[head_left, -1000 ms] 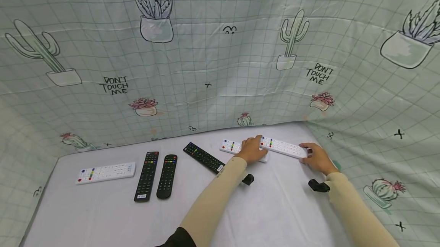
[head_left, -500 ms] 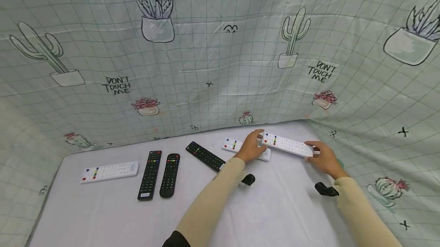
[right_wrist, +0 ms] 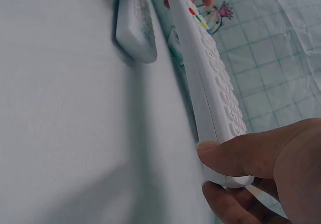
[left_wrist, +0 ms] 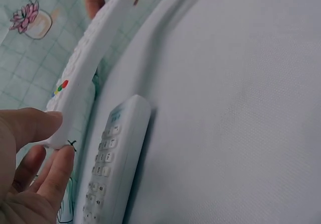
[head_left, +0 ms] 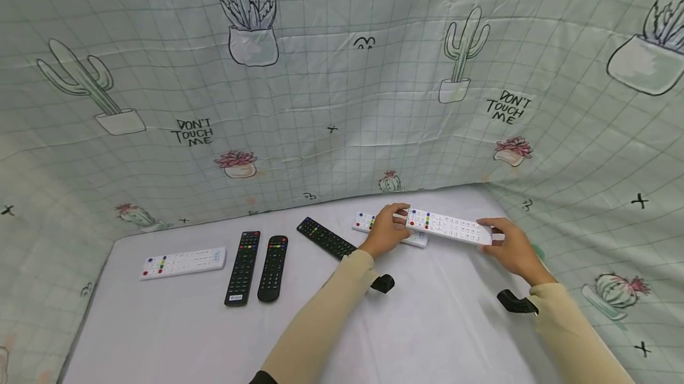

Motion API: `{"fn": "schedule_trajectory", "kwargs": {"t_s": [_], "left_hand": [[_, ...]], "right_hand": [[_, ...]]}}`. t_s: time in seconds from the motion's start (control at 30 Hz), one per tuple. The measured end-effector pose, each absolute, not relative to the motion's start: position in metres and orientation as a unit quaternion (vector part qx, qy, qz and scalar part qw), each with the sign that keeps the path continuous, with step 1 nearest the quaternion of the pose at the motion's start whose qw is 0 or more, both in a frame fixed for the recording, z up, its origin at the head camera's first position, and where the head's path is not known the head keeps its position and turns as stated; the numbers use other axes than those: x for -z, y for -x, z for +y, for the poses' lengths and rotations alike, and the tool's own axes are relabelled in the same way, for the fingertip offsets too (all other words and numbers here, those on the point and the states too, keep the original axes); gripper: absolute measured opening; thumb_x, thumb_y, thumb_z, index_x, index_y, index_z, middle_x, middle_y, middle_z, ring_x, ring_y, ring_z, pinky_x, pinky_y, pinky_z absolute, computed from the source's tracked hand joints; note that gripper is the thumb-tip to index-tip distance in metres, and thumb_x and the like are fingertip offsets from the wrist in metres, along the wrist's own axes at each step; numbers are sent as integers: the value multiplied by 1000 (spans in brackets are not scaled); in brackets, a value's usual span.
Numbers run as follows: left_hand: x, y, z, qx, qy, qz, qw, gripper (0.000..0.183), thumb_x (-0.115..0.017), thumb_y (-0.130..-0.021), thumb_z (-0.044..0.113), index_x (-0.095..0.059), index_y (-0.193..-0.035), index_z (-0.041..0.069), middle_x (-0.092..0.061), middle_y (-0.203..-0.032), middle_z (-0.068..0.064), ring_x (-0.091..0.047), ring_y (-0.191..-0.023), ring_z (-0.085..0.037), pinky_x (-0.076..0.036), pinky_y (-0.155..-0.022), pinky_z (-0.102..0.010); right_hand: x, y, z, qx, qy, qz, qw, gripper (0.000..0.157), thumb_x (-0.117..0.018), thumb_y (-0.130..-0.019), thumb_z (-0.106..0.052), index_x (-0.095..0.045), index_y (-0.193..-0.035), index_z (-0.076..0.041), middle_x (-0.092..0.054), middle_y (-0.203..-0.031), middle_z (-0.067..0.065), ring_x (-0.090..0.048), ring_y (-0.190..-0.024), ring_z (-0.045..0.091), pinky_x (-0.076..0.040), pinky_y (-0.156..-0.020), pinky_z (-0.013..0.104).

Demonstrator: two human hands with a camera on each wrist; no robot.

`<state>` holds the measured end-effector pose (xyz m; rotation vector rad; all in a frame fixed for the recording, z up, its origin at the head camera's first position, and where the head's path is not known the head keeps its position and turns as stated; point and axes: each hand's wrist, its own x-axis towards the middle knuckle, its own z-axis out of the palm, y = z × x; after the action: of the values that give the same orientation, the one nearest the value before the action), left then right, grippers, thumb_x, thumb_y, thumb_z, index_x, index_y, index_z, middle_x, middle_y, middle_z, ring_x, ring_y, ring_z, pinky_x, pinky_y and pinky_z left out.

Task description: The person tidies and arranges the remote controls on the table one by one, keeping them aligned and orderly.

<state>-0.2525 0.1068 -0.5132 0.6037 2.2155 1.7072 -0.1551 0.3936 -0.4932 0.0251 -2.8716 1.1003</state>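
Both hands hold one white remote control (head_left: 449,226) up off the table, its buttons facing up. My left hand (head_left: 384,231) pinches its left end, where the coloured buttons are, between thumb and fingers; the left wrist view shows this thumb (left_wrist: 35,126) on top. At the other end my right hand (head_left: 513,247) grips it, with the thumb (right_wrist: 241,156) along the near side in the right wrist view. Beneath and to the left lies a second white remote (left_wrist: 118,153) on the table, partly hidden behind the left hand in the head view.
A black remote (head_left: 326,238) lies slanted beside the left forearm, its lower end covered. Farther left are two more black remotes, one squared (head_left: 243,268) and one rounded (head_left: 273,268), and another white remote (head_left: 184,262). A patterned cloth (head_left: 331,87) hangs behind the white table (head_left: 427,324).
The white remote has been raised off the table by both hands. My right hand has shifted slightly right with it. The head view has turned a little, so the scene sits farther right.
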Motion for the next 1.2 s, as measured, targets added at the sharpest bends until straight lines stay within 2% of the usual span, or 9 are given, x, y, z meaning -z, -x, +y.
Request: {"fn": "schedule_trajectory", "kwargs": {"t_s": [0.17, 0.33, 0.57, 0.83, 1.0, 1.2], "left_hand": [[506, 246, 94, -592, -208, 767, 137, 62, -75, -90, -12, -56, -148, 1, -56, -137, -20, -64, -118, -31, -58, -93, -22], [502, 237, 80, -578, -196, 779, 143, 64, -78, -89, -11, -57, -148, 2, -57, -137, -16, -65, -114, -26, -58, -90, -20], [507, 222, 60, -558, -189, 796, 139, 65, -79, -86, -12, -59, -147, -1, -56, -137, -15, -64, -108, -23, -58, -85, -17], [507, 202, 35, -564, -175, 797, 129, 62, -79, -82, -17, -62, -141, -5, -56, -133, -19, -66, -104, -29, -58, -80, -19], [508, 190, 17, -556, -158, 805, 133, 62, -80, -83, -15, -63, -142, -3, -55, -131, -14, -63, -102, -22, -57, -79, -17], [509, 172, -5, -559, -138, 808, 127, 62, -80, -82, -16, -63, -140, -3, -54, -130, -12, -60, -100, -16, -59, -82, -20]], "right_hand": [[494, 152, 384, -355, -11, -934, 31, 61, -78, -85, 13, -56, -141, 12, -51, -140, 35, -54, -121, 51, -63, -88, 44], [493, 148, 373, -358, -25, -933, 28, 60, -78, -85, 13, -57, -141, 11, -52, -140, 33, -54, -122, 49, -62, -89, 45], [496, 138, 355, -365, -48, -929, 21, 60, -80, -83, 13, -58, -139, 11, -55, -138, 32, -56, -120, 47, -63, -87, 43], [499, 127, 333, -377, -71, -923, 18, 60, -81, -80, 15, -60, -136, 10, -57, -136, 28, -57, -117, 43, -63, -85, 38], [501, 122, 318, -388, -81, -918, 8, 61, -81, -80, 16, -60, -137, 10, -57, -136, 29, -58, -117, 43, -64, -85, 37], [503, 116, 299, -400, -96, -911, 5, 61, -82, -78, 16, -62, -135, 8, -59, -134, 26, -59, -115, 39, -64, -84, 36]]}}
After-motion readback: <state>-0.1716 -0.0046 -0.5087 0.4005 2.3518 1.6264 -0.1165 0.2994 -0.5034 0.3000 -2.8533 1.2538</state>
